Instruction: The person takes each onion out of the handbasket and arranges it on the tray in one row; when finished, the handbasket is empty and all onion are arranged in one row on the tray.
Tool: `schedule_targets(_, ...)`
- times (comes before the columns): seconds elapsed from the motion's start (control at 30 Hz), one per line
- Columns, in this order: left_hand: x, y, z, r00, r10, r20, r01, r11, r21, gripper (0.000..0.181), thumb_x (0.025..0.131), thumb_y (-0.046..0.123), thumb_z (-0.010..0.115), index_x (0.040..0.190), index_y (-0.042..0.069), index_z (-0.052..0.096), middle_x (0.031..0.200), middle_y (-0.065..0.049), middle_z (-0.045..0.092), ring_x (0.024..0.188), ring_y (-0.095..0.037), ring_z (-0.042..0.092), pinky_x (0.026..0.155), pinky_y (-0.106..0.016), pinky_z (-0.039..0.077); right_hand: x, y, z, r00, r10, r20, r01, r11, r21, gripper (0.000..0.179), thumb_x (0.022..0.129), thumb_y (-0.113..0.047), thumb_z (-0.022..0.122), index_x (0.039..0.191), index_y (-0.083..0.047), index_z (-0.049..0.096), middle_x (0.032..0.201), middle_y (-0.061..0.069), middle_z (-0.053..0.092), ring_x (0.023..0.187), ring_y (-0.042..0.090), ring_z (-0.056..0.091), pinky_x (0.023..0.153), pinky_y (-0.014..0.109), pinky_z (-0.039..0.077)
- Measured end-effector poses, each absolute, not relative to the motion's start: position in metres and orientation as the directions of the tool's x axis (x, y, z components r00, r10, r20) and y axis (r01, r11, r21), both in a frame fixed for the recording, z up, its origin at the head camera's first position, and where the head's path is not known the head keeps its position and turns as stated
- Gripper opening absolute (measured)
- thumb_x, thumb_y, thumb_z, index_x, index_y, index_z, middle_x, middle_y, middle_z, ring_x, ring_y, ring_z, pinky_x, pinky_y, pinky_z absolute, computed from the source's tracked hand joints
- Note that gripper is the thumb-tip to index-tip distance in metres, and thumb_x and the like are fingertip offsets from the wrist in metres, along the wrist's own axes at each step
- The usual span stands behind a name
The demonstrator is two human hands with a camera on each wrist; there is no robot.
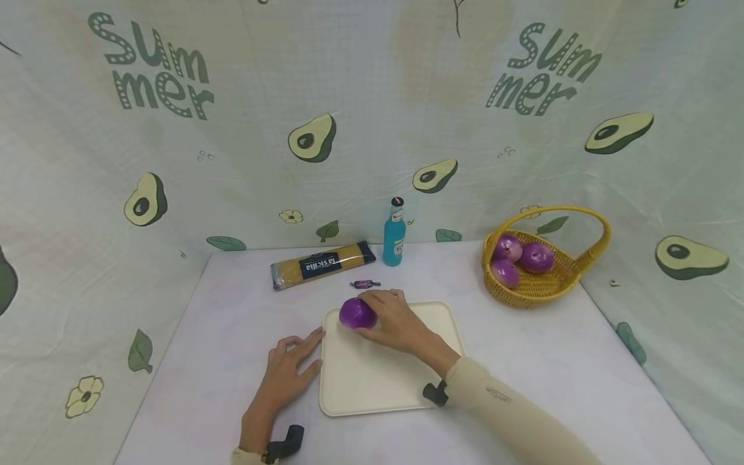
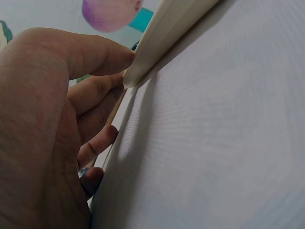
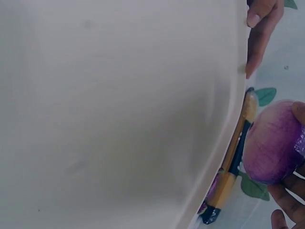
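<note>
In the head view, my right hand [image 1: 398,323] grips a purple onion [image 1: 356,314] above the back left part of a cream tray [image 1: 378,381]. The right wrist view has the onion [image 3: 271,143] beyond the tray's rim, pale on one side and deep purple on the other, with fingertips around it. My left hand [image 1: 287,371] rests at the tray's left edge, thumb and forefinger spread apart. From the left wrist, its thumb and fingertips [image 2: 125,57] show right against the tray's side [image 2: 162,43].
Behind the tray lie a small purple wrapped candy [image 1: 365,284] and a pasta packet [image 1: 322,265]. A blue bottle [image 1: 394,239] stands upright near the back cloth. At the right back sits a yellow wicker basket [image 1: 526,297] with a tall handle, holding purple onions [image 1: 536,257].
</note>
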State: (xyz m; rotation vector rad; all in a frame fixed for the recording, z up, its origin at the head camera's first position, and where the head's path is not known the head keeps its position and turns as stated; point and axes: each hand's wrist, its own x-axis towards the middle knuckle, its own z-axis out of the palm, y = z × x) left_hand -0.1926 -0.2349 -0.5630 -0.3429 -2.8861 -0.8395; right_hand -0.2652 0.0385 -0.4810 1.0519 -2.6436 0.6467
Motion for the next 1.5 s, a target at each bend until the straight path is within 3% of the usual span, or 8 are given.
schedule_targets(0.63, -0.194, -0.234, -0.562, -0.972, 0.175, 0.155, 0.231, 0.816, 0.529, 0.056, 0.095, 0.036, 0.066, 0.149, 0.035, 0.049, 0.147, 0.018, 0.051, 0.123, -0.023, 0.042, 0.095, -0.048, 0.031, -0.271, 0.014, -0.491, -0.732, -0.622, 0.276, -0.680, 0.686, -0.259, 0.064, 0.086, -0.045, 0.077, 0.136, -0.011, 0.057, 0.136, 0.008, 0.059, 0.128, 0.022, 0.052, 0.106, 0.049, 0.036)
schedule_targets(1.2, -0.182, -0.239, -0.567, -0.976, 0.147, 0.163, 0.212, 0.828, 0.518, 0.057, 0.093, 0.034, 0.068, 0.147, 0.035, 0.052, 0.143, 0.018, 0.054, 0.121, -0.024, 0.043, 0.094, -0.049, 0.033, -0.265, -0.005, -0.506, -0.708, -0.644, 0.290, -0.703, 0.680, -0.206, 0.063, 0.085, -0.044, 0.079, 0.134, -0.010, 0.058, 0.134, 0.009, 0.060, 0.127, 0.022, 0.053, 0.104, 0.049, 0.038)
schedule_targets(1.5, -0.193, -0.236, -0.565, -0.971, 0.169, 0.167, 0.232, 0.823, 0.518, 0.059, 0.094, 0.036, 0.069, 0.149, 0.038, 0.048, 0.140, 0.019, 0.057, 0.123, -0.024, 0.043, 0.097, -0.050, 0.032, -0.272, -0.005, -0.504, -0.716, -0.621, 0.320, -0.692, 0.692, -0.205, 0.064, 0.084, -0.044, 0.081, 0.133, -0.010, 0.059, 0.134, 0.008, 0.060, 0.127, 0.022, 0.053, 0.103, 0.048, 0.038)
